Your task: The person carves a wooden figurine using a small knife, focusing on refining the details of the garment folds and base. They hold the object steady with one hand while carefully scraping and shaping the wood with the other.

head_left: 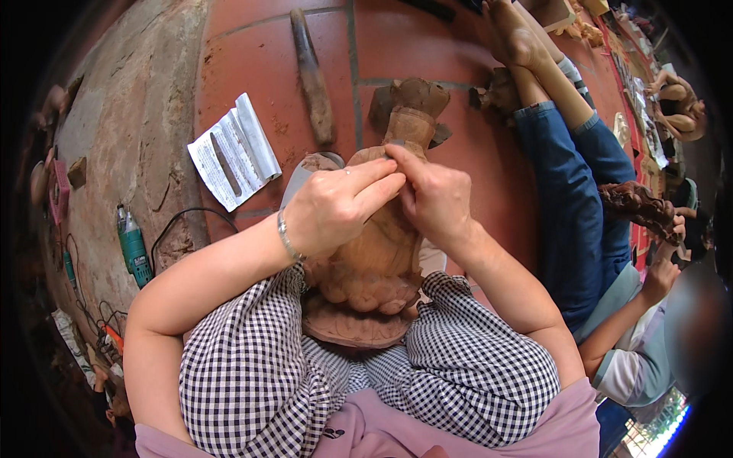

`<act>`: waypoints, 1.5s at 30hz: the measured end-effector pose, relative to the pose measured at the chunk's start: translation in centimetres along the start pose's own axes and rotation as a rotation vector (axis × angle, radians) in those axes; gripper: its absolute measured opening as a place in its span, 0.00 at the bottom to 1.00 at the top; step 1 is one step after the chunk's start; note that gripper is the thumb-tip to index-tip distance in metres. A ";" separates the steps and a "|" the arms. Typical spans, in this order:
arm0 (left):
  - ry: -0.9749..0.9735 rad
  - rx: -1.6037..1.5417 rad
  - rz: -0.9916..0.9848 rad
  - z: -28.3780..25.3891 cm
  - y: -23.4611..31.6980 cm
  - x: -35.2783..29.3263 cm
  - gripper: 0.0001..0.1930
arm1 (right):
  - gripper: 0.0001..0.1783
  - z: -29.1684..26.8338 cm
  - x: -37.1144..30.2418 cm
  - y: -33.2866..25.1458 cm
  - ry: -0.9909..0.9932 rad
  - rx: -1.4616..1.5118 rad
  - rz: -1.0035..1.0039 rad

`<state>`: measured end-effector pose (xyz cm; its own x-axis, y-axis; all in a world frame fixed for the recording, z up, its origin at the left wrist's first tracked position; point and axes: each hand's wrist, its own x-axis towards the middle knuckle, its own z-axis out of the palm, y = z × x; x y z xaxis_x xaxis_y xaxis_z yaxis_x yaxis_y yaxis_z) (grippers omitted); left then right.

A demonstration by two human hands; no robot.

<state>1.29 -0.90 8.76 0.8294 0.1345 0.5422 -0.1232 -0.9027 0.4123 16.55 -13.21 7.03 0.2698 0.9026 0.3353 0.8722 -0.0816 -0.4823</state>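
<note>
A carved wooden piece (pixel 374 256) lies lengthwise between my legs, its scalloped end near my lap and its narrow neck and flared top pointing away from me. My left hand (pixel 332 202) rests over the upper body of the carving, two fingers stretched toward the right and pressed together. From the other side my right hand (pixel 439 191) meets it, with index finger and thumb pinching at the left fingertips. A small dark bit shows at the fingertips near the neck; whatever the hands grip there is mostly hidden.
A wooden club (pixel 309 80) lies on red floor tiles. Left of it is a printed sheet (pixel 233 153) with a narrow dark strip on it. A green power tool (pixel 134 250) with a black cord lies further left. At right, a seated person in jeans (pixel 561 183) holds a dark carving (pixel 637 204).
</note>
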 end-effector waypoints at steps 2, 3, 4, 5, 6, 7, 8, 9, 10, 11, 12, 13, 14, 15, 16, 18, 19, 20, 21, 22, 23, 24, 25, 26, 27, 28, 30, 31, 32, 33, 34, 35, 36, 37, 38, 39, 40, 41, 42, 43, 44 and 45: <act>-0.017 -0.001 -0.011 -0.3 0.0 0.6 0.15 | 0.24 -0.2 -0.1 0.1 -0.019 -0.020 0.018; -0.037 -0.009 -0.021 -0.7 0.0 1.2 0.15 | 0.22 -0.4 0.5 0.4 -0.002 -0.027 -0.009; -0.057 -0.016 -0.031 -1.0 -0.2 1.8 0.16 | 0.21 -0.7 1.2 0.6 0.015 -0.033 -0.036; -0.002 0.000 0.040 -0.9 -0.6 2.6 0.17 | 0.21 -0.9 1.6 0.7 0.046 -0.053 -0.009; -0.017 0.009 0.047 -0.6 -0.4 2.5 0.17 | 0.21 -0.7 1.2 0.8 0.043 -0.067 0.002; -0.031 0.018 0.054 -0.2 -0.1 2.2 0.17 | 0.21 -0.2 0.5 1.0 0.040 -0.080 0.012; -0.043 0.031 0.065 0.1 0.1 2.0 0.17 | 0.21 0.0 0.1 1.2 0.042 -0.096 0.017; -0.020 0.100 0.091 0.6 0.3 1.5 0.16 | 0.21 -0.1 -0.3 1.1 0.027 -0.068 0.025; -0.048 0.065 0.070 0.8 0.2 1.3 0.16 | 0.21 -0.3 -0.2 1.2 0.020 -0.062 0.011; -0.079 0.028 0.047 0.3 0.4 1.8 0.16 | 0.21 -0.5 -0.3 1.2 0.011 -0.054 0.000; -0.110 -0.008 0.025 -0.3 0.6 2.3 0.16 | 0.21 -0.7 -0.3 1.3 0.003 -0.047 -0.010; -0.091 0.009 0.054 -0.7 0.6 3.1 0.15 | 0.20 -0.9 0.1 1.7 0.013 -0.018 -0.040; -0.081 0.033 0.074 -0.5 0.5 3.1 0.15 | 0.21 -0.7 0.2 1.8 0.027 0.002 -0.038; -0.072 0.057 0.093 -0.2 0.5 3.0 0.15 | 0.21 -0.3 0.3 1.9 0.041 0.023 -0.036; -0.062 0.082 0.112 0.0 0.5 2.8 0.15 | 0.21 0.0 0.1 2.0 0.055 0.045 -0.034; -0.077 0.038 0.080 0.3 0.9 2.3 0.12 | 0.21 -0.3 -0.3 2.0 0.037 0.065 -0.033; -0.084 0.017 0.063 0.4 1.1 2.2 0.10 | 0.20 -0.5 0.0 2.0 0.055 0.058 -0.066; -0.092 -0.015 0.039 0.3 1.0 2.9 0.09 | 0.19 -1.1 0.4 1.8 0.071 0.050 -0.096; -0.105 -0.041 0.007 -0.2 0.8 4.1 0.07 | 0.16 -1.9 1.5 2.1 0.016 0.067 -0.093; -0.117 -0.067 -0.025 -0.7 0.6 5.5 0.06 | 0.15 -2.4 2.9 2.6 0.019 0.047 -0.114; -0.019 -0.076 0.011 -0.9 0.3 7.1 0.05 | 0.15 -3.1 4.2 3.0 0.017 0.121 -0.118; -0.031 -0.033 0.005 -1.8 0.2 8.6 0.06 | 0.15 -3.5 5.5 3.4 0.017 0.203 -0.124; 0.010 0.007 0.034 -2.3 -0.2 9.9 0.06 | 0.14 -3.9 7.0 3.9 0.027 0.190 -0.176; 0.053 0.048 0.062 -2.5 -0.9 10.9 0.07 | 0.13 -4.4 8.4 4.0 0.037 0.177 -0.230; 0.076 0.063 0.054 -2.4 -1.7 11.7 0.07 | 0.12 -5.1 9.6 3.9 -0.031 0.120 -0.161; 0.098 0.077 0.046 -2.2 -2.4 12.3 0.08 | 0.12 -5.9 10.4 4.0 -0.084 0.142 -0.168; 0.102 0.116 0.031 -2.1 -3.4 12.9 0.12 | 0.13 -7.1 11.7 2.8 -0.358 0.160 0.030; 0.058 0.082 -0.015 -2.2 -3.6 12.9 0.14 | 0.13 -7.0 11.9 3.0 -0.418 0.377 0.079; 0.014 0.048 -0.060 -2.3 -3.9 12.9 0.16 | 0.13 -6.8 12.0 3.6 -0.479 0.434 0.101; 0.043 -0.152 -0.108 -2.2 -4.3 13.0 0.16 | 0.13 -6.4 12.2 4.3 -0.539 0.490 0.123; 0.034 -0.248 -0.188 -2.2 -4.3 12.8 0.16 | 0.12 -6.1 12.3 4.6 -0.599 0.547 0.145; 0.025 -0.347 -0.267 -2.2 -4.2 12.6 0.17 | 0.12 -6.6 12.9 4.2 -0.741 0.489 0.211; 0.017 -0.445 -0.347 -2.2 -4.1 12.4 0.17 | 0.12 -6.2 12.9 4.2 -0.744 0.479 0.228; 0.008 -0.453 -0.377 -2.0 -4.4 12.2 0.18 | 0.11 -5.8 12.9 4.2 -0.747 0.470 0.245; 0.001 -0.382 -0.356 -1.7 -4.9 12.1 0.18 | 0.11 -5.6 13.0 4.2 -0.749 0.458 0.262; -0.007 -0.310 -0.335 -1.4 -5.4 12.0 0.17 | 0.11 -5.6 13.2 4.2 -0.778 0.455 0.279; -0.014 -0.239 -0.313 -1.1 -5.8 11.8 0.17 | 0.11 -5.2 13.2 5.0 -0.713 0.413 0.124; 0.014 -0.285 -0.337 -0.6 -6.0 11.7 0.17 | 0.10 -4.5 13.2 5.6 -0.644 0.370 -0.030; 0.043 -0.331 -0.360 -0.1 -6.0 11.6 0.17 | 0.10 -4.4 13.1 6.2 -0.618 0.329 -0.067; 0.072 -0.377 -0.382 0.4 -6.1 11.6 0.16 | 0.10 -4.3 13.0 6.6 -0.591 0.286 -0.103; 0.073 -0.382 -0.395 0.3 -6.2 11.6 0.16 | 0.11 -4.7 13.3 5.6 -0.607 0.250 -0.029; 0.075 -0.387 -0.407 0.3 -6.2 11.6 0.16 | 0.11 -4.9 13.5 5.1 -0.622 0.214 0.046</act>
<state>11.81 6.14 12.27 0.8128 0.4814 0.3281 -0.0039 -0.5587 0.8294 26.59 -3.53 13.07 -0.0372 0.9813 -0.1890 0.7479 -0.0981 -0.6565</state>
